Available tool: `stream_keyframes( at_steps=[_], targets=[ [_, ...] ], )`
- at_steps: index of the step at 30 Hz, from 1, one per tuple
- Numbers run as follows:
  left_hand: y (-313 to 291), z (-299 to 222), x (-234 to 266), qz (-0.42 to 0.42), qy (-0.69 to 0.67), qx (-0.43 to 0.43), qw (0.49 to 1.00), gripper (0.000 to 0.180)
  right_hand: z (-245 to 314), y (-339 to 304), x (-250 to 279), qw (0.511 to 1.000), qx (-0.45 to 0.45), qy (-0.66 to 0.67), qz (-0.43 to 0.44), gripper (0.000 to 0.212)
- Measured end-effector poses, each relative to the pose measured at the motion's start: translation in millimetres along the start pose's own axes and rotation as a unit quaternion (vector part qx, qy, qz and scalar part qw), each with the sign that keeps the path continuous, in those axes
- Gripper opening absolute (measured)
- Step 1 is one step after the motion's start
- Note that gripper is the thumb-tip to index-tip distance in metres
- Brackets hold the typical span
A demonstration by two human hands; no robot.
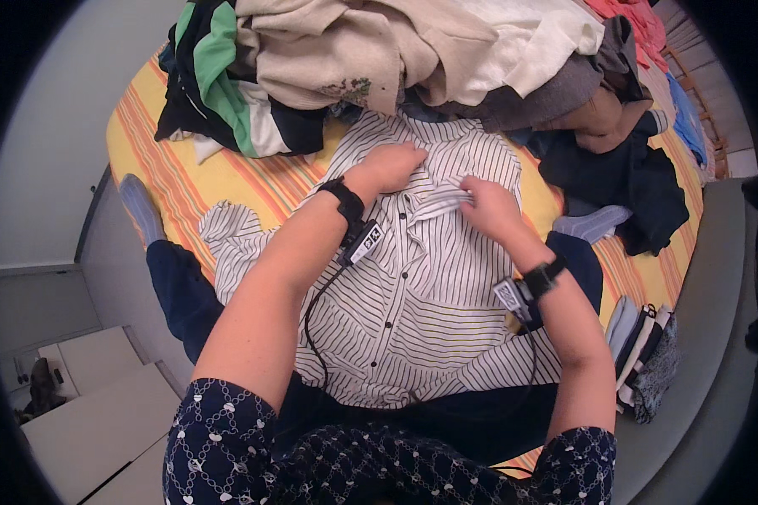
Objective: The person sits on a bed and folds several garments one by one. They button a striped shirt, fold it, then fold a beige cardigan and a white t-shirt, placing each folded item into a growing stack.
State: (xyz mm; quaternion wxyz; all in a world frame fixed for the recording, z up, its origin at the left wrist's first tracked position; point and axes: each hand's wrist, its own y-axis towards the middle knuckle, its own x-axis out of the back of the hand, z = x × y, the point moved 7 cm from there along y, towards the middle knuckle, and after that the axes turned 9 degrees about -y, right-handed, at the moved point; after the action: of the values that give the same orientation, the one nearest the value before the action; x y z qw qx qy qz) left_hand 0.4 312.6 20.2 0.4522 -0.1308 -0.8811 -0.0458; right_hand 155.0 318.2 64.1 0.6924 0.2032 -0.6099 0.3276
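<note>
A white shirt [446,311] with thin black stripes and dark buttons lies front up across my lap and the bed, its collar end pointing away from me. One sleeve spreads to the left and another crosses at the lower right. My left hand [392,166] is closed on the shirt near the neck, fingers curled into the fabric. Slightly to the right and nearer, my right hand [490,209] pinches a loose striped strip of the same shirt between thumb and fingers. The strip stretches left toward the button line. Each wrist wears a black strap with a small device.
A large heap of clothes [337,55] lies beyond the shirt on a yellow striped bedsheet [177,177]. Dark garments [623,189] are at the right. Folded clothes [640,353] stand in a row near the bed's right edge. A cable [309,320] runs from my left wrist.
</note>
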Motion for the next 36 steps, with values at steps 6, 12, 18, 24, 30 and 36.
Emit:
stream_keyframes(
  at_steps=[6, 12, 18, 24, 30, 36],
  targets=[
    [15.1, 15.3, 24.4, 0.064, -0.026, -0.017, 0.998, 0.008, -24.7, 2.0, 11.0, 0.81, -0.195, 0.526, 0.172, 0.037],
    [19.8, 39.4, 25.0, -0.046, -0.461, 0.229, 0.856, 0.007, -5.5, 56.4, 23.6, 0.788, -0.132, 0.596, 0.077, 0.039],
    [3.3, 44.2, 22.1, -0.21, -0.164, 0.188, 0.945, 0.029, -37.7, 54.9, -5.6, 0.885, -0.099, 0.453, -0.041, 0.035],
    [-134.6, 101.6, 31.8, -0.239, -0.142, 0.21, 0.937, 0.043, -162.4, -34.3, -7.8, 0.933, -0.317, 0.169, -0.006, 0.032],
    [-251.7, 122.7, 48.5, -0.111, -0.121, 0.292, 0.942, 0.037, -149.4, -69.2, -44.1, 0.938, -0.315, 0.139, 0.032, 0.031],
    [-274.9, 107.1, 14.2, 0.121, 0.07, 0.305, 0.942, 0.04, -119.1, -75.9, -19.7, 0.938, -0.329, -0.089, 0.067, 0.028]
  ],
)
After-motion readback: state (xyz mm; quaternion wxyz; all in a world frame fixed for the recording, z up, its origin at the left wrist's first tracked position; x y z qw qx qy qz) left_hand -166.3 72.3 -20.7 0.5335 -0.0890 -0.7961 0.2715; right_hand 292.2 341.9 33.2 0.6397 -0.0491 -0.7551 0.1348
